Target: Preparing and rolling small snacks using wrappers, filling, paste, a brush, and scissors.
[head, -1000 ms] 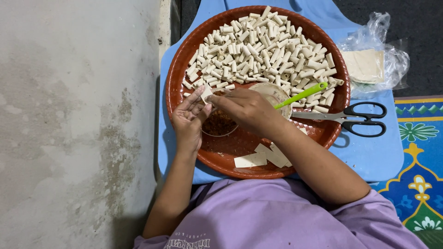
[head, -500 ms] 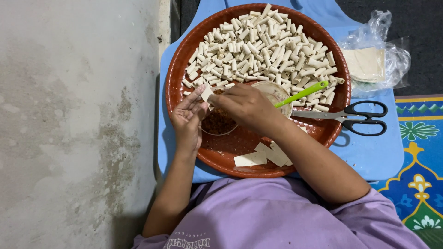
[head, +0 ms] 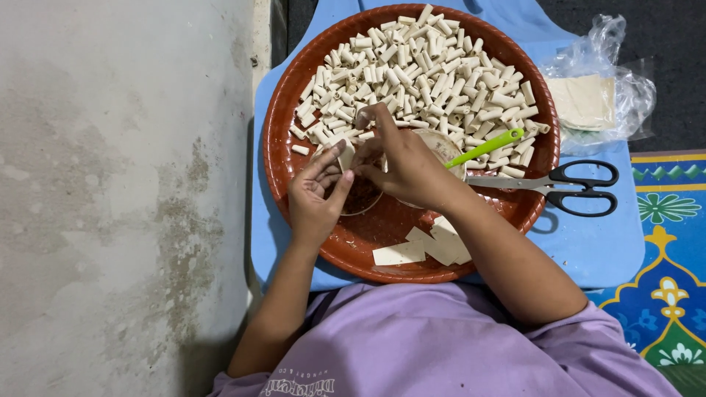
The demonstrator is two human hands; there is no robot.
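Left hand [head: 318,192] sits over the near-left part of the round brown tray [head: 283,158], fingers curled together, thumb and forefinger pinched on a small pale wrapper piece [head: 346,156] at its fingertips. Just right of it, touching at the fingertips, the right hand [head: 406,163] has fingers bunched on the same wrapper piece, index finger stretched forward to the edge of the roll pile. Can't tell exactly how much of the piece each hand holds; it's mostly hidden. Under and between both hands: a small clear bowl [head: 365,197] with dark filling. Beyond the hands, a big heap of small pale rolled sticks [head: 423,70] fills the far half of the tray. Behind the right wrist, flat cut wrapper strips [head: 426,246] lie on the tray's near side. Right of the right hand, a green-handled utensil [head: 485,147] rests in a second bowl, partly hidden. Farther right, black-handled scissors [head: 566,187] lie across the tray rim onto the blue board [head: 588,250]. Far right, a plastic bag of wrapper sheets [head: 592,99].
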